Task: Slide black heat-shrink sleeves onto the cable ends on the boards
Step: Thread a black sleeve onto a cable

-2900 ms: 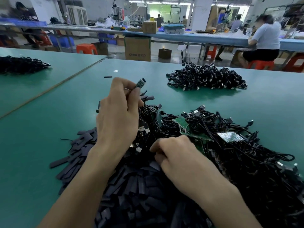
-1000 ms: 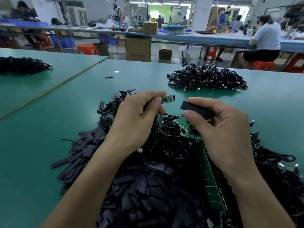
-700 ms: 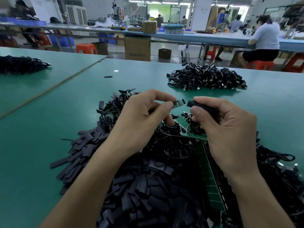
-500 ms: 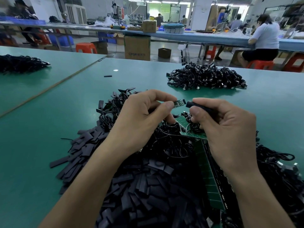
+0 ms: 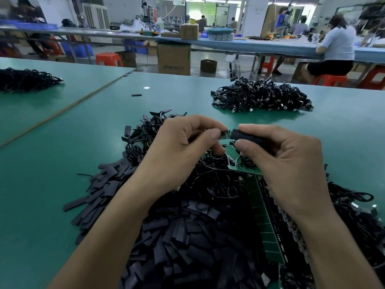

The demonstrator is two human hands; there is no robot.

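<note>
In the head view, the left hand (image 5: 177, 151) is pinching a small green board (image 5: 226, 134) between thumb and forefinger, and the board's free end is pointing right, toward the other hand. The right hand (image 5: 287, 163) is gripping a black sleeve (image 5: 248, 135) with the forefinger on top and the thumb beneath, the sleeve's mouth facing left. The two pieces are lying almost on one line, both long axes running left to right across the view at the same height, and the sleeve's mouth is meeting the board's tip. Whether it is only touching or already a little way over, I cannot tell. Both hands are hovering above the sleeve pile (image 5: 187, 236) and a tangle of cables (image 5: 218, 184) on the green surface (image 5: 52, 184), with a long green panel (image 5: 260, 209) lying under the right wrist. The cable behind the board is hidden by the left fingers. The coming move probably calls for the right hand to push straight leftward along that shared axis while the left braces the board — any tilt between them would likely snag a board corner on the sleeve's lip.
</note>
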